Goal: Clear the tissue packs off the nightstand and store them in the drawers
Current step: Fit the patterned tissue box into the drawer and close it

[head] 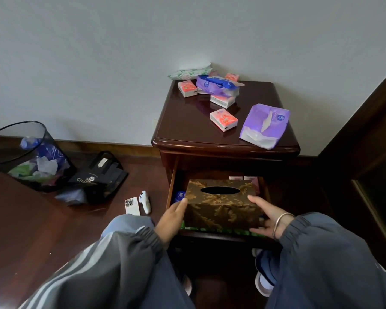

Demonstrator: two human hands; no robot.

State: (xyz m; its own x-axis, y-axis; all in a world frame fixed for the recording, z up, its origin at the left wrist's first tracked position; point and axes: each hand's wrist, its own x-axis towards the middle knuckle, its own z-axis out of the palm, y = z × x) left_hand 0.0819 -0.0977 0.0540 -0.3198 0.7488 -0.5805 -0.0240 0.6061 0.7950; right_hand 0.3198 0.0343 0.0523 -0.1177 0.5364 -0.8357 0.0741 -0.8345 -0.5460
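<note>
Our left hand (pixel 173 214) and right hand (pixel 268 216) grip the tissue box (pixel 222 202) by its ends over the open drawer (pixel 173 175). Tissue packs (pixel 223 119) lie on the nightstand surface (pixel 187 130).

- Soft, even daylight fills the room, fairly dim.
- The glossy dark-brown wooden nightstand top (pixel 187 121) carries pale sheen and faint reflections.
- Wide-angle distortion bends the dark wooden baseboard (pixel 112 150) and edges.
- The open drawer's interior lies in shadow.
</note>
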